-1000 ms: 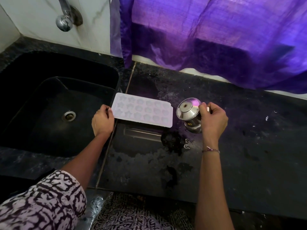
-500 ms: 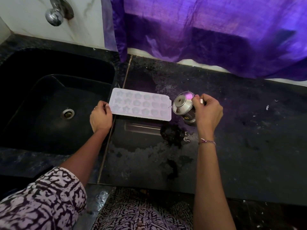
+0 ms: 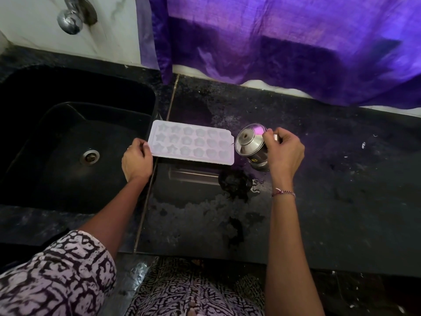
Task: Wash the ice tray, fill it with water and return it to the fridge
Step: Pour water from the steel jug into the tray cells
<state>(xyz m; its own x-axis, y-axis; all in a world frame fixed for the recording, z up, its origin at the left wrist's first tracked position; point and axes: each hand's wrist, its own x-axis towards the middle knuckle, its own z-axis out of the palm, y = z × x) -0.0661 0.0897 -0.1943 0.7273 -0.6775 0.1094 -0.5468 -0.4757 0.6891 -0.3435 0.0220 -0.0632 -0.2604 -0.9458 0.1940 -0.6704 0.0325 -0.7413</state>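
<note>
Entry, head view. I logged two hands in frame and one of each task item.

Left hand (image 3: 136,159): fingers curled, thumb on top, pinching the near short edge of the single ice tray (image 3: 191,145). One ring (image 3: 129,147) was on a finger. The tray stretched away from this hand toward the right hand, open side up. I counted 18 cavities, three rows of six, star and flower shapes. I could not tell whether they held water, nor whether the tray sat on the surface (image 3: 341,201) or was held just above it.

Right hand (image 3: 284,151): closed around one small steel vessel (image 3: 250,144), gripping it from its far side. The vessel was tipped over, its round face turned toward the tray's far short edge, just beside that edge. I could not tell whether that face was a lid or an open mouth. One thread bracelet (image 3: 283,193) was on this wrist.

Outboard of the left hand: one black sink (image 3: 34,110) with one drain (image 3: 89,156). One chrome tap (image 3: 69,21) was beyond it on the wall.

Beyond both hands: one purple curtain (image 3: 273,42). Wet patches lay on the surface between the two forearms.
</note>
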